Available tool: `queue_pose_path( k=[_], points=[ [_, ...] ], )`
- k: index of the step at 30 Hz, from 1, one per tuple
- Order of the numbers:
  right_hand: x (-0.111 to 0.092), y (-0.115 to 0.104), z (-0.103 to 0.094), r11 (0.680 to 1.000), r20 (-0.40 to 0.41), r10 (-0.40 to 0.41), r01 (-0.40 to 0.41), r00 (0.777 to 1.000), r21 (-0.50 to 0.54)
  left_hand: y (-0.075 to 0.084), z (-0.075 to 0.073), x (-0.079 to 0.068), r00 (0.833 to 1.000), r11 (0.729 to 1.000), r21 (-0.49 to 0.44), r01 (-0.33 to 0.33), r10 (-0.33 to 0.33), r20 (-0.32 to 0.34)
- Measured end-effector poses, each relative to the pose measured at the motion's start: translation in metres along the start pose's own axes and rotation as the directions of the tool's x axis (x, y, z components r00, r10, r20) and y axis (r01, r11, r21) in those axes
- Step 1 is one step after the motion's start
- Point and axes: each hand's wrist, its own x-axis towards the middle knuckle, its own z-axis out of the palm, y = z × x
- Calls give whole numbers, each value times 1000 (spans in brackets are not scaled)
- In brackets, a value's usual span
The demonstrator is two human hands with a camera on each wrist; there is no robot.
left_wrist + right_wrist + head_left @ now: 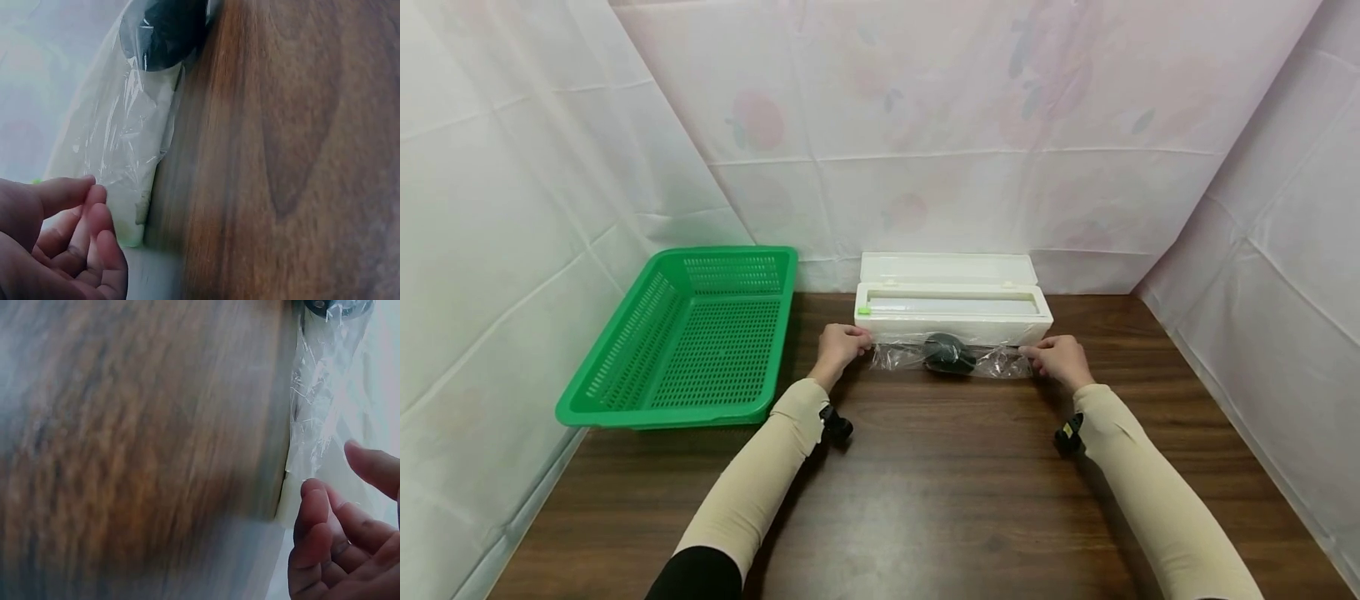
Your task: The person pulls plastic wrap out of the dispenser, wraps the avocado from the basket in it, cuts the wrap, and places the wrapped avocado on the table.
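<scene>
In the head view, a dark, rounded object (946, 352) lies under clear plastic wrap (1000, 362) in front of a white wrap dispenser box (955, 327). The box's lid (947, 268) is raised, showing the roll and a small green slider (864, 311). My left hand (844, 345) pinches the wrap at its left end, thumb against forefinger. At the right end, my right hand (1062, 360) has its fingertips at the wrap's edge. The right wrist view shows that hand's thumb (373, 466) apart from its loosely bent fingers.
A green slotted plastic basket (786, 333) stands on the left of the brown wooden table (940, 492). Pale patterned cloth (925, 125) hangs behind the box and along both sides.
</scene>
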Motion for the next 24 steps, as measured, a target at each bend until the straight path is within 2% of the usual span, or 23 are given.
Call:
queue_pose_path(
  k=[6, 9, 16, 24],
  points=[
    [5, 2, 2, 998, 31, 1, 1, 1000, -66, 1, 1, 3, 998, 993, -113, 35, -29, 53],
    [6, 2, 2, 997, 29, 8, -6, 1000, -75, 1, 0, 3, 997, 990, -132, 42, -33, 63],
    [8, 1, 2, 998, 32, 63, -62, 998, -17, -1, 0, 2, 994, 997, -39, 62, -58, 92],
    [15, 5, 6, 996, 90, 76, -80, 993, 39, -3, 8, 8, 988, 999, 35, 30, -35, 149]
  ],
)
